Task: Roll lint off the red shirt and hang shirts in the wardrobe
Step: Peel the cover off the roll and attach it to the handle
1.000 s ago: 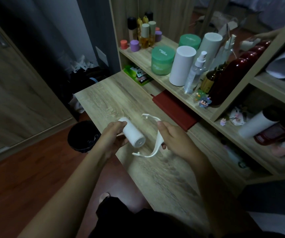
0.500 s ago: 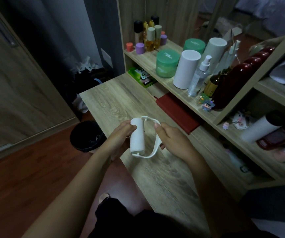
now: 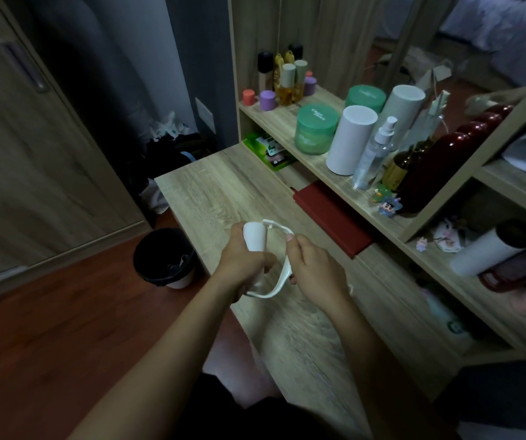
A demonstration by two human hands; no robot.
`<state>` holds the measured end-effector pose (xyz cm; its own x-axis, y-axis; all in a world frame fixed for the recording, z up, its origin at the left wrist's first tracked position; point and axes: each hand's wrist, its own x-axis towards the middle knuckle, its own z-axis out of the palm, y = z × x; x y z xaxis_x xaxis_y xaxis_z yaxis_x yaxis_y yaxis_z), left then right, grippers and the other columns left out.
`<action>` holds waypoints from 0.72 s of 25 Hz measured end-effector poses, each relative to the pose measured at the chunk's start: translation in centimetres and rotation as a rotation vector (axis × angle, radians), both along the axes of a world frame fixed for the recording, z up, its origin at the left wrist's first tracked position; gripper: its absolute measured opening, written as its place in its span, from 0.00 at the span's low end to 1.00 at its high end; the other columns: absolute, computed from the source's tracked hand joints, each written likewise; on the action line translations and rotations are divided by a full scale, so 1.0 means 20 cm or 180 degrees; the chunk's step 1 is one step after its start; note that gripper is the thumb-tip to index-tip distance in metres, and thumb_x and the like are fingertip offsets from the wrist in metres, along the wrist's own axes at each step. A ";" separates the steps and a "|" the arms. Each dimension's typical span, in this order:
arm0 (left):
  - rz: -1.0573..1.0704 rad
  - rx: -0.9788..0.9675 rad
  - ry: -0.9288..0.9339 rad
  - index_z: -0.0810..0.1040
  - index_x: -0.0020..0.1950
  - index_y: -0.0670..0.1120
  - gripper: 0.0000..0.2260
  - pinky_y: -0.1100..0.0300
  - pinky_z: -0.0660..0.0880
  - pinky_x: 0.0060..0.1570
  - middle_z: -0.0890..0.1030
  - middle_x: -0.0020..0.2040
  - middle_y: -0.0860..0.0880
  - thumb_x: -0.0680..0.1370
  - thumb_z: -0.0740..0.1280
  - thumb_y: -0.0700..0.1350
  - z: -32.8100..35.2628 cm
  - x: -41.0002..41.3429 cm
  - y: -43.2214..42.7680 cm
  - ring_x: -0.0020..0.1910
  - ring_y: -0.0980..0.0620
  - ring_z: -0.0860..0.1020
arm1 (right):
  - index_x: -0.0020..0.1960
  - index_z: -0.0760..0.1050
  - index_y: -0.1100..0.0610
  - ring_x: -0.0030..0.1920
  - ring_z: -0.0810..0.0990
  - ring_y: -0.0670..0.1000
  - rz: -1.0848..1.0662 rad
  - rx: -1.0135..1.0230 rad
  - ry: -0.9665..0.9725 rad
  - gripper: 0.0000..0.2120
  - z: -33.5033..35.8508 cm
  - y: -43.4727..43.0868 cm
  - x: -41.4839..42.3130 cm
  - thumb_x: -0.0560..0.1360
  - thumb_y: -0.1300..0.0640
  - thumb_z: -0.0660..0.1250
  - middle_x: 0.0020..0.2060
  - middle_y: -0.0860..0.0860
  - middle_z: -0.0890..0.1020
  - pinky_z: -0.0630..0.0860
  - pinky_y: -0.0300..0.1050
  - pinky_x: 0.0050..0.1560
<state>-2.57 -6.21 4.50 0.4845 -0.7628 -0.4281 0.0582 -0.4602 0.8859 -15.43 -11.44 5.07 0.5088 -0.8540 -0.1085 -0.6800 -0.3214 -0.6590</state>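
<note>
Left hand: your left hand point(image 3: 242, 265) is curled round the white roll point(image 3: 254, 236) of the lint roller, whose upper end sticks out above your fingers
Right hand: your right hand point(image 3: 312, 271) grips the curved white handle frame point(image 3: 282, 276) with its fingers closed on the middle
Lint roller: you hold it between both hands over the wooden desk point(image 3: 223, 192)
Desk: a flat red item point(image 3: 328, 214) lies at the back, partly under the shelf
Shelf: a green jar point(image 3: 315, 128) stands beside a white cylinder point(image 3: 350, 139)
Floor: a black bin point(image 3: 163, 255) stands beside the desk

Dim room: wooden desk point(image 3: 223, 192), shelves point(image 3: 290, 128), reddish floor point(image 3: 49, 312), wardrobe door point(image 3: 17, 147)
</note>
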 end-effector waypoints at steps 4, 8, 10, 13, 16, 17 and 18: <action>-0.0242 0.0017 -0.0462 0.64 0.59 0.54 0.27 0.63 0.72 0.27 0.76 0.45 0.44 0.65 0.70 0.39 0.03 -0.03 0.02 0.33 0.51 0.77 | 0.44 0.71 0.52 0.42 0.81 0.54 -0.0243 -0.0048 0.0069 0.20 -0.03 0.02 0.03 0.79 0.43 0.46 0.38 0.51 0.83 0.73 0.49 0.46; -0.0395 0.0008 -0.0880 0.64 0.59 0.53 0.26 0.63 0.69 0.27 0.76 0.45 0.46 0.67 0.71 0.40 0.06 -0.02 0.03 0.35 0.52 0.75 | 0.47 0.72 0.53 0.44 0.79 0.55 -0.0378 -0.0142 -0.0034 0.19 -0.01 0.06 0.04 0.80 0.45 0.46 0.41 0.52 0.83 0.67 0.47 0.41; -0.0405 -0.0025 -0.0975 0.64 0.58 0.53 0.25 0.62 0.69 0.28 0.76 0.47 0.45 0.66 0.70 0.40 0.07 0.00 0.04 0.37 0.50 0.75 | 0.51 0.74 0.53 0.46 0.79 0.56 -0.0446 -0.0162 -0.0046 0.20 0.00 0.07 0.05 0.80 0.45 0.47 0.44 0.53 0.83 0.66 0.47 0.42; -0.0611 -0.0055 -0.1299 0.63 0.60 0.52 0.26 0.61 0.68 0.31 0.74 0.45 0.48 0.67 0.70 0.40 0.07 0.00 0.04 0.38 0.52 0.74 | 0.51 0.75 0.54 0.45 0.79 0.56 -0.0509 -0.0059 -0.0018 0.20 0.00 0.07 0.08 0.80 0.46 0.47 0.44 0.53 0.82 0.66 0.46 0.41; -0.0644 -0.0031 -0.1494 0.62 0.63 0.50 0.28 0.59 0.69 0.35 0.73 0.48 0.48 0.68 0.71 0.41 0.06 0.00 0.04 0.43 0.49 0.75 | 0.50 0.75 0.55 0.42 0.77 0.53 -0.0440 -0.0051 0.0010 0.21 -0.01 0.07 0.08 0.80 0.46 0.47 0.42 0.52 0.82 0.66 0.46 0.41; -0.0575 -0.0003 -0.1486 0.61 0.63 0.49 0.29 0.59 0.70 0.36 0.73 0.50 0.48 0.68 0.71 0.42 0.06 0.00 0.02 0.44 0.48 0.75 | 0.50 0.74 0.54 0.42 0.77 0.53 -0.0404 -0.0059 -0.0004 0.20 0.01 0.06 0.08 0.80 0.46 0.47 0.42 0.51 0.82 0.66 0.46 0.42; -0.0502 0.0014 -0.1521 0.61 0.63 0.48 0.28 0.58 0.71 0.37 0.73 0.51 0.48 0.68 0.71 0.43 0.05 0.01 0.01 0.45 0.47 0.76 | 0.50 0.73 0.54 0.42 0.77 0.53 -0.0325 -0.0033 -0.0054 0.20 0.03 0.04 0.08 0.80 0.45 0.47 0.41 0.50 0.81 0.66 0.46 0.42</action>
<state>-2.39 -5.95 5.60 0.5060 -0.8413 -0.1899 -0.4241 -0.4344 0.7946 -13.87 -10.74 5.58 0.4208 -0.9025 -0.0916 -0.6982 -0.2578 -0.6678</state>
